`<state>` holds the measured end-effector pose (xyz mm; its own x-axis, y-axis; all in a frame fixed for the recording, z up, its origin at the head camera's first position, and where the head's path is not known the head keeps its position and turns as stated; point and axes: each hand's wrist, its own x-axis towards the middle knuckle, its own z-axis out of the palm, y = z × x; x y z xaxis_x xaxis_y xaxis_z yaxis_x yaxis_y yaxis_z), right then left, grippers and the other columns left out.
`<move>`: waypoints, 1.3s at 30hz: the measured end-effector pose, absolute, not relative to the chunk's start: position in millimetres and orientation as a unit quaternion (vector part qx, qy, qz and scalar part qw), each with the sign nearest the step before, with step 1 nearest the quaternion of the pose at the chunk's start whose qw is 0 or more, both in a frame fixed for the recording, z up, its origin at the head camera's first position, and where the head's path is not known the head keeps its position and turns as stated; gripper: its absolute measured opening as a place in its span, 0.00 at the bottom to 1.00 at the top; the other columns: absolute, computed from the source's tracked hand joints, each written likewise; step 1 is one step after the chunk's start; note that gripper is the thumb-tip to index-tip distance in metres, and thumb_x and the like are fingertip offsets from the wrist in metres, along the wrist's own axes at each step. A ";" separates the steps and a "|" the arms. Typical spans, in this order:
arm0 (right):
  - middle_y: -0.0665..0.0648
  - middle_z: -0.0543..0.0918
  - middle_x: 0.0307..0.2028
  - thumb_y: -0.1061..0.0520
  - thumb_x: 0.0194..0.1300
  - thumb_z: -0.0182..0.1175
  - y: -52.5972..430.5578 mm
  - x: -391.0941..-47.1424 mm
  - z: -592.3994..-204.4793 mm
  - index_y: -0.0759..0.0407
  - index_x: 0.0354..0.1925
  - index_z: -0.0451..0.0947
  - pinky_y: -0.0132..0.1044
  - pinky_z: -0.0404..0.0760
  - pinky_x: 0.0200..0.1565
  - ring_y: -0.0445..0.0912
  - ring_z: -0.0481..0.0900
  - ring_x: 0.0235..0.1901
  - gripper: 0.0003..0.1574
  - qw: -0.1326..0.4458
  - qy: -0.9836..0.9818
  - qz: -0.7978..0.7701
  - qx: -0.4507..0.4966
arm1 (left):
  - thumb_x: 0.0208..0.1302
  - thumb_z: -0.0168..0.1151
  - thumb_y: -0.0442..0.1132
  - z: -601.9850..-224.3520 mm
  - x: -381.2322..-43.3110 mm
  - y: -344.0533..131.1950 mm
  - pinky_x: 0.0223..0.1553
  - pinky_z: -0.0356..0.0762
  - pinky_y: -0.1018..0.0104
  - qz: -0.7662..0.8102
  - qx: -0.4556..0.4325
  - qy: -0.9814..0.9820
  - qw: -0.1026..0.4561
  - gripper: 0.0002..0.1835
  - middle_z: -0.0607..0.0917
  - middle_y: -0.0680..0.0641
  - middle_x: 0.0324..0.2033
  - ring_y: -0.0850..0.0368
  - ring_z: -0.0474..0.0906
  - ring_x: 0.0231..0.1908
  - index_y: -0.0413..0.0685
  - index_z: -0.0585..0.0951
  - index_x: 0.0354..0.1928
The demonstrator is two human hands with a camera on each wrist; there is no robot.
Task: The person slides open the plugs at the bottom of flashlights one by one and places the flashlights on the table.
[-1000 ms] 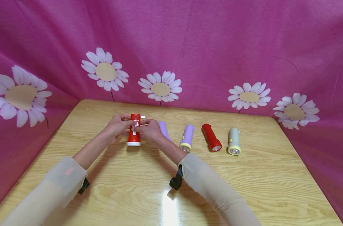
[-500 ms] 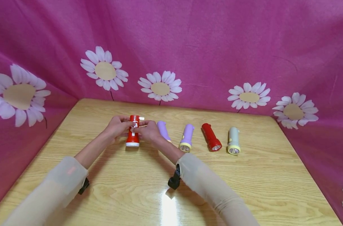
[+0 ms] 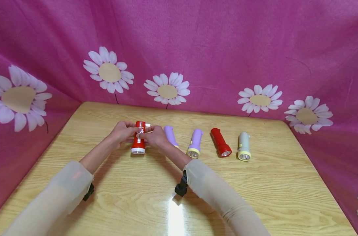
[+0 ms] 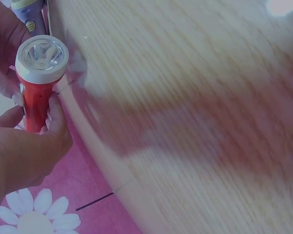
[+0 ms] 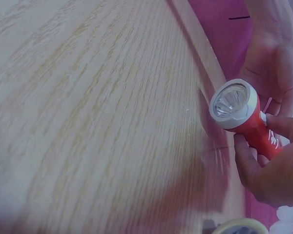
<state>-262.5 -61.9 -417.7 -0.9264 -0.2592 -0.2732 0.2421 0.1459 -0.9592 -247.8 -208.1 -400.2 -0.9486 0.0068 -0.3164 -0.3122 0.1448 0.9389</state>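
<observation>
Head view: gripping red-and-white flashlight (image 3: 138, 144) around 8 o'clock of frame centre, with left hand (image 3: 120, 132) at its 9 and right hand (image 3: 158, 135) at its 3. Clamped onto barrel with fingers of both hands. Lens end toward 6; white tab (image 3: 147, 125) sticking out near its 1. Can't tell whether touching wood-grain table (image 3: 131, 203). Lying in a row toward 3: partly covered purple flashlight (image 3: 170, 135) just beside right hand, then yellow-rimmed purple flashlight (image 3: 196, 141), plain red flashlight (image 3: 219, 141), grey flashlight (image 3: 244, 142). Backed at 12 by magenta daisy-print cloth (image 3: 214, 42).

Left wrist view: red-and-white flashlight near 10 o'clock, lens up toward 12. Pinched between left thumb and fingers; touched by right-hand fingertips at its 9. Cut off by frame edge near 11, a purple flashlight with yellow button (image 4: 30, 25).

Right wrist view: red-and-white flashlight at 3, lens toward 10. Held between right-hand digits on both sides of barrel, one beside white switch (image 5: 263, 117). Left-hand fingers mostly hidden here. Cut off at 5, a yellow-rimmed flashlight head (image 5: 239, 224).
</observation>
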 end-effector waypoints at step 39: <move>0.57 0.83 0.33 0.61 0.63 0.70 -62.3 -258.8 -422.2 0.71 0.45 0.77 0.35 0.86 0.36 0.47 0.84 0.28 0.17 0.178 0.791 -0.586 -0.010 | 0.72 0.56 0.34 -408.2 -255.6 -211.1 0.40 0.85 0.64 0.594 -0.113 0.782 0.150 0.25 0.80 0.37 0.49 0.61 0.80 0.35 0.26 0.68 0.65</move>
<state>-258.8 -62.3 -422.2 -0.9365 -0.2248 -0.2692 0.1920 0.3137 -0.9299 -255.6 -211.1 -408.2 -0.9291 0.0016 -0.3697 -0.3558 0.2684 0.8952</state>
